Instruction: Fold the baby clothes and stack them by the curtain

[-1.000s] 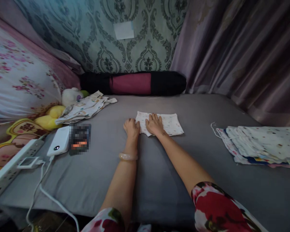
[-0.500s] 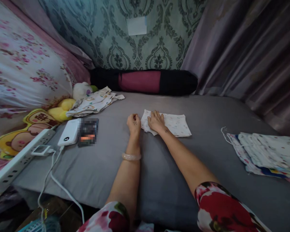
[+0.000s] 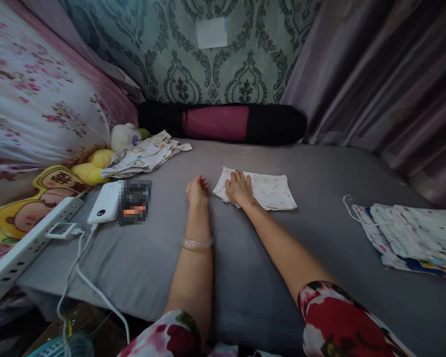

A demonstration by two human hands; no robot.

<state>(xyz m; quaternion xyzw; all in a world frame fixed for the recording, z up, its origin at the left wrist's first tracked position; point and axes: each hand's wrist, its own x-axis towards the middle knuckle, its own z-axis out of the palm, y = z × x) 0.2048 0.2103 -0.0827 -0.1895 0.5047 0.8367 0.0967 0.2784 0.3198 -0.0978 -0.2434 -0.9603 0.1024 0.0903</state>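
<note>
A white piece of clothing with a small pale print (image 3: 273, 191) lies folded into a flat rectangle on the grey sheet (image 3: 252, 277). My right hand (image 3: 240, 187) rests flat on its left half, palm down and fingers stretched out. Just left of the cloth, and apart from it, my left hand (image 3: 197, 191) is turned on its side with the fingers curled in; nothing shows in them. A pale bangle (image 3: 196, 244) circles my left wrist.
At the right lies a stack of folded clothes (image 3: 412, 233). Loose printed clothing (image 3: 143, 156) lies by plush toys (image 3: 92, 166) at the left. Nearer are a white power bank (image 3: 104, 203), a blurred-out dark object (image 3: 134, 202) and a power strip (image 3: 33, 243). A long black-and-maroon bag (image 3: 215, 123) lies along the wall.
My left hand has come off the cloth's left edge, moved slightly left and turned on its side. My right hand stays flat on the cloth. The camera view has shifted a little.
</note>
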